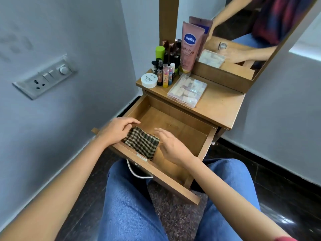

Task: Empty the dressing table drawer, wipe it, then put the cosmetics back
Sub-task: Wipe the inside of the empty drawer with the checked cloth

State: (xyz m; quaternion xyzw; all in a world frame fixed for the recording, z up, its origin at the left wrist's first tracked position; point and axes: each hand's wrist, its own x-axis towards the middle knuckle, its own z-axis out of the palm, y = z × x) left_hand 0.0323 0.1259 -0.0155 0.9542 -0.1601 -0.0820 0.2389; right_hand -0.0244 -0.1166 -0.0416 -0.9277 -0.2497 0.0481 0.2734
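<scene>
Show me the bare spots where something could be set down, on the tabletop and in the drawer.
Tabletop: the bare strip right of the clear plastic box, out to the edge. Drawer: the far and right floor, beyond the checked cloth. Crowded: the tabletop's back-left corner, packed with small bottles, a white jar and the Vaseline tube.

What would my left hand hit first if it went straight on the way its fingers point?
Probably the drawer's back wall. The left hand points across the bare drawer floor, passing clear of the right hand. Nothing else lies in that line, though height is hard to judge.
</scene>
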